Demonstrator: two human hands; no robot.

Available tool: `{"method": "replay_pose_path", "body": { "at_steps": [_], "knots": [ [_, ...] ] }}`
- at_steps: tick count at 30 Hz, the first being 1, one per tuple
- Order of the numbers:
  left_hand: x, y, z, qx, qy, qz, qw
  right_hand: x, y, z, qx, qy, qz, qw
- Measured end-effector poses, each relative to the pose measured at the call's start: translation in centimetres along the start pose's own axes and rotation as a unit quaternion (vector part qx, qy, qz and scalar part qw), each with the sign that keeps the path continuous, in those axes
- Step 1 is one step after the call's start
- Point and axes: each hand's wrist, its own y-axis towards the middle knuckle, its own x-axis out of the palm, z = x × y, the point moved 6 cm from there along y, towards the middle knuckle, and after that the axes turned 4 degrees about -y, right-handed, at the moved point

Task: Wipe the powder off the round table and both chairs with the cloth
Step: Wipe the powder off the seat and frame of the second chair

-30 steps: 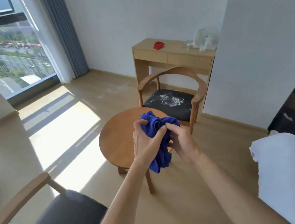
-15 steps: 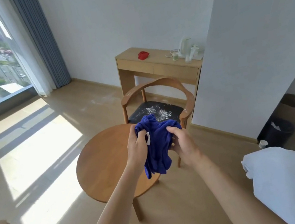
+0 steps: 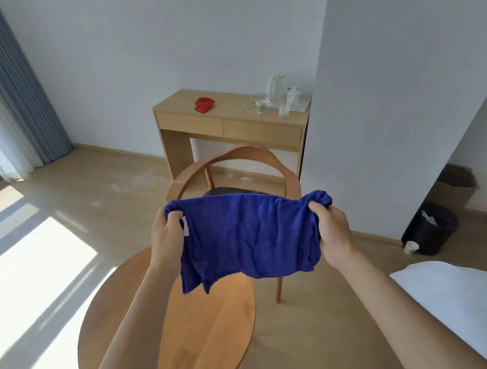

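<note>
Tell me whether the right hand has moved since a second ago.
Yes. The right hand has pulled rightward away from the left hand, spreading the blue cloth open before the chair.

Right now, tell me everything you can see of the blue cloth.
The blue cloth looks like soft, wrinkled terry, with a small white tag near its left edge. It hangs spread out in the air, its top corners bunched in the left hand and right hand, above the round table, hiding most of the chair seat.

Chair [image 3: 267, 160] behind round table [image 3: 198, 338]
</note>
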Motion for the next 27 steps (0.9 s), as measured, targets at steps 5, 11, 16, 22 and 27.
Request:
{"method": "replay_pose_path", "body": {
  "at_steps": [5,11,16,22,27],
  "knots": [
    [1.5,3.6,-0.2,-0.001,0.069,-0.012,0.998,-2.2,3.3,-1.8,-0.044,-0.049,0.033,0.997],
    [4.8,4.4,-0.8,-0.104,-0.017,-0.014,0.994,-1.8,6.3,-2.2,0.013,-0.008,-0.022,1.000],
    [7.1,4.2,0.1,-0.171,-0.084,-0.081,0.978,-2.0,8.3,-3.5,-0.011,-0.025,-0.109,0.994],
    [7.6,5.2,0.7,-0.080,0.089,-0.168,0.978,-3.9,10.7,-4.5,-0.055,-0.093,-0.071,0.992],
    [7.4,5.4,0.8,-0.028,0.248,-0.272,0.929,-4.4,11.7,-5.2,-0.064,-0.057,-0.096,0.992]
  ]
}}
